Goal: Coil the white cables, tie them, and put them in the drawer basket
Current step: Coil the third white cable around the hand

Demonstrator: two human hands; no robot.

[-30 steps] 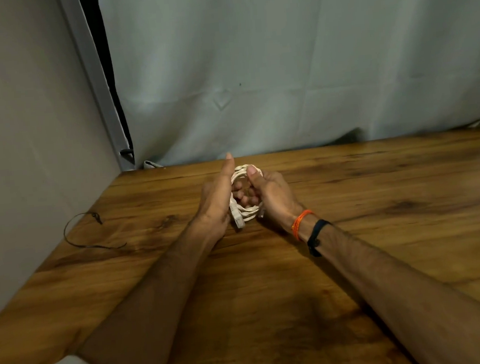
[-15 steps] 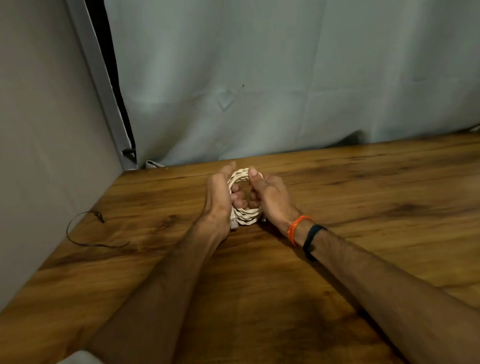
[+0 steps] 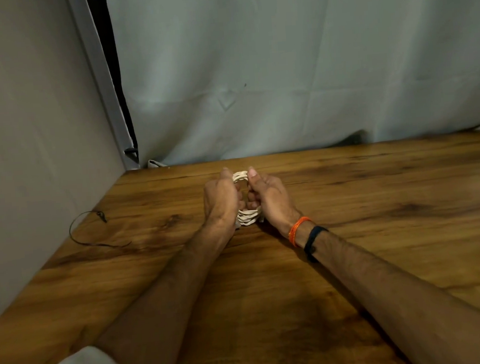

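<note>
Coil (image 3: pixel 246 217) of white cable held upright between both hands above the table (image 3: pixel 377 194), its ring standing on edge with the long axis running from 12 to 6 o'clock. Left hand (image 3: pixel 220 202) grips it from 9 o'clock, right hand (image 3: pixel 269 198) from 3 o'clock, thumbs pinching the top strands; both equally near. No basket in view.

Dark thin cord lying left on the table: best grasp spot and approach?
Judgement: take the dark cord at its raised loop near the wall, pinching from above. The strand lies flat on the table, so a side approach finds nothing to catch; the arc's curve gives fingers room on both sides. Both hands are busy holding the white coil.
</note>
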